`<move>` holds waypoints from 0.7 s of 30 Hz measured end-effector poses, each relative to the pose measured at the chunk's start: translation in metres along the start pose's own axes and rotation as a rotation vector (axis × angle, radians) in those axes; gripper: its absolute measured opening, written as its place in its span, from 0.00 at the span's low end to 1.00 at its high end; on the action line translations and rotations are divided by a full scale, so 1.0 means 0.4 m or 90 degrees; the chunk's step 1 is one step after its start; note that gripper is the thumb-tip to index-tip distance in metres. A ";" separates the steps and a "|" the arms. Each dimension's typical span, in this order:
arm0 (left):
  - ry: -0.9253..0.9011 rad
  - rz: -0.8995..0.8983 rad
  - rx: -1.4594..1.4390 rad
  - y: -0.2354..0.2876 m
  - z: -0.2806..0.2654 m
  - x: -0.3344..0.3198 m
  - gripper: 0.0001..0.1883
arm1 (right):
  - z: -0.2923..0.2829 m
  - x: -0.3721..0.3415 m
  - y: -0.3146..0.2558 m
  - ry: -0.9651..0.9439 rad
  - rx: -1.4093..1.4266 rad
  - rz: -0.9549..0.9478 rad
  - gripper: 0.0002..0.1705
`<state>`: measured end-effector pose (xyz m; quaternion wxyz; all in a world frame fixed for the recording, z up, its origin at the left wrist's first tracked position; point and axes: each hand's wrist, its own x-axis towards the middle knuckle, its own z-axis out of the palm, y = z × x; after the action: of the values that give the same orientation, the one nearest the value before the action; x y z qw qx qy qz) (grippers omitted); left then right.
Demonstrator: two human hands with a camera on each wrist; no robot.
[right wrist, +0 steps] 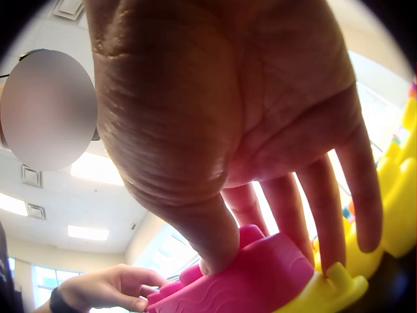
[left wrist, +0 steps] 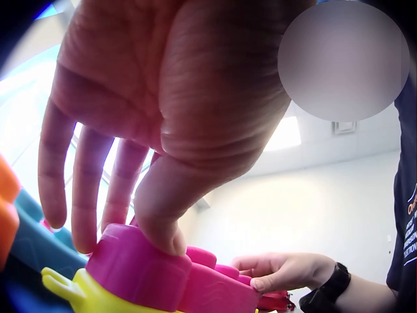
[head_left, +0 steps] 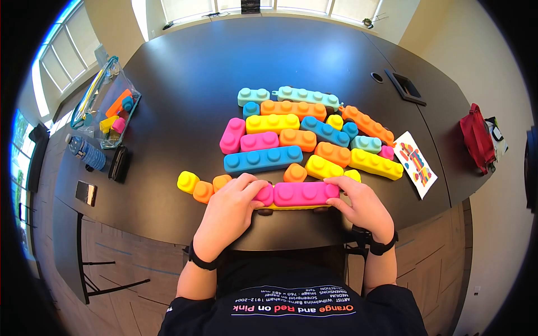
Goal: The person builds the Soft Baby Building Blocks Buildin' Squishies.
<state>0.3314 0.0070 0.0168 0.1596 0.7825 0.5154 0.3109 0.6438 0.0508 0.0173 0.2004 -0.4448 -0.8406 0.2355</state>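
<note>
Pale windows (head_left: pixel 305 5) line the far side of the room, beyond a dark surface (head_left: pixel 185 73). At its near edge, in the middle, a yellow base (head_left: pixel 297 208) with dark wheels (head_left: pixel 265 212) carries a small pink block (head_left: pixel 268 192) on the left and a long pink block (head_left: pixel 306 194) just beside it on the right. The person's left hand (head_left: pixel 232 204) pinches the small one between thumb and fingers; the right hand (head_left: pixel 364 207) grips the right end of the long one the same way. Just farther off lie an orange block (head_left: pixel 295 173) and a long blue block (head_left: pixel 263 159), with more coloured blocks past them. Right of these is a printed sheet (head_left: pixel 415 165); far to the left stand a water bottle (head_left: pixel 86 152) and a clear bag (head_left: pixel 95 84).
</note>
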 end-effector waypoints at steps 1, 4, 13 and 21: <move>0.002 0.002 0.003 0.001 0.000 0.000 0.20 | 0.001 -0.001 0.001 0.000 0.005 0.005 0.22; 0.001 0.004 0.004 0.000 0.002 -0.001 0.20 | 0.002 -0.003 -0.003 0.007 0.000 0.009 0.22; 0.089 -0.017 -0.013 -0.066 -0.088 -0.008 0.21 | 0.003 -0.006 -0.002 0.010 -0.016 0.006 0.22; -0.012 -0.138 0.030 -0.248 -0.244 -0.072 0.25 | 0.005 -0.006 -0.001 0.014 -0.018 -0.005 0.22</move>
<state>0.1897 0.0156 0.0247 0.1783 0.7283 0.6031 0.2723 0.6436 0.0481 0.0155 0.2046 -0.4471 -0.8430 0.2180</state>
